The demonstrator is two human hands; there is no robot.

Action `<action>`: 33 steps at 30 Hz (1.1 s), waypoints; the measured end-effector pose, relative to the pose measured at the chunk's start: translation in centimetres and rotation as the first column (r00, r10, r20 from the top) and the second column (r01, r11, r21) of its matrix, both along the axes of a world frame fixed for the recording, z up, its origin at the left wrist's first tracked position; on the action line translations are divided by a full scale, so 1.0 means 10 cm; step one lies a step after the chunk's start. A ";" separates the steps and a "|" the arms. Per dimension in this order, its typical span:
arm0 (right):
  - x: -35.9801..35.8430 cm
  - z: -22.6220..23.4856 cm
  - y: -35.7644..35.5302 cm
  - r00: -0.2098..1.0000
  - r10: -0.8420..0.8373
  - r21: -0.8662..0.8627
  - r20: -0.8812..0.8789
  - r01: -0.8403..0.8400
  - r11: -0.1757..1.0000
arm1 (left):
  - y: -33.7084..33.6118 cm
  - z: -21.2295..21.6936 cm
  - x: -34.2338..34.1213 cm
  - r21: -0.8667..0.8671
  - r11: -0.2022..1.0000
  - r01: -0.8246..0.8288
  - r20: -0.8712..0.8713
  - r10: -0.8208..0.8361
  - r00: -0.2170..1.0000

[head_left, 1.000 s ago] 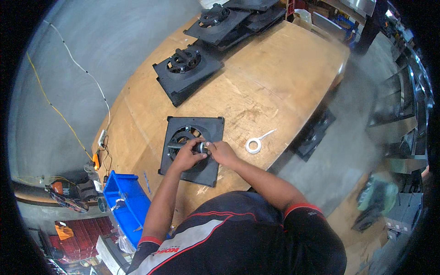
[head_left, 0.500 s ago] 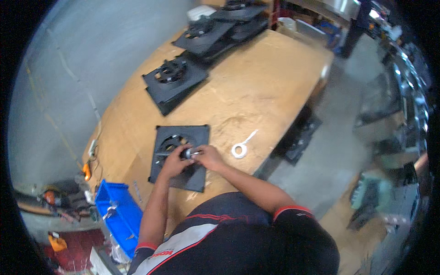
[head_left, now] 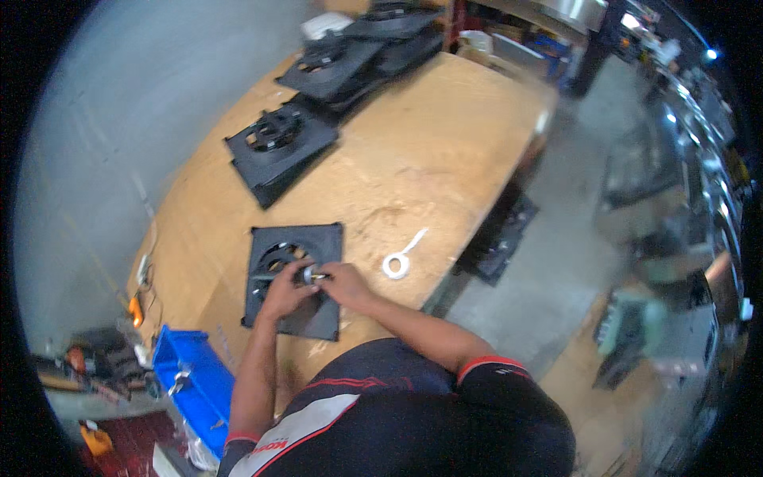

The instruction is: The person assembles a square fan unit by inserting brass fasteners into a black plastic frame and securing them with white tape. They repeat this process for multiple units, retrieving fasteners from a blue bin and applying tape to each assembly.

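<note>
On the wooden table in front of me lies a black square plate (head_left: 319, 319) with a round, spoked opening. Above it both hands meet at a small round silvery part (head_left: 308, 275). The fingers of my left hand (head_left: 288, 292) are closed around its left side. My right hand (head_left: 346, 286) pinches at the right side, where a small yellowish bit shows between the fingertips. My fingers hide much of the part, so its exact kind is unclear. Right of the plate, a roll of white tape (head_left: 395, 265) lies flat with its loose end stretched out.
More black plates with round centres (head_left: 282, 147) are stacked toward the far left of the wooden table (head_left: 445, 151). A blue bin (head_left: 195, 378) stands at the near left. An orange-handled tool (head_left: 136, 312) and a cable lie by the left edge. Beyond the table's right edge is grey floor.
The whole view has shifted slightly, so the table and its things appear farther left. Both hands stay together at the small round part above the plate.
</note>
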State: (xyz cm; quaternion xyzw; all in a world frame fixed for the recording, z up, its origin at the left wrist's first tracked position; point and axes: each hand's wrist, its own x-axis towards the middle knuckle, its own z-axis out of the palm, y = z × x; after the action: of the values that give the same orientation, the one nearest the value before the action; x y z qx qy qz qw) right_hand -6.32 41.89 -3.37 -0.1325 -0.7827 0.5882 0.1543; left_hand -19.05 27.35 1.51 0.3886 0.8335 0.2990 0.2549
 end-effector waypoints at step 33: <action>-0.01 -0.08 0.04 0.999 -0.007 -0.049 0.052 0.010 0.999 | 0.02 0.07 -0.02 -0.036 0.999 -0.030 0.134 0.035 0.990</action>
State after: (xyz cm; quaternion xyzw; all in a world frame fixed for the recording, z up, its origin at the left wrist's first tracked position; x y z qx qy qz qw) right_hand -6.46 42.34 -4.12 -0.1549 -0.7712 0.6030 0.1329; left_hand -19.25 27.52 2.25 0.3494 0.8256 0.3144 0.3123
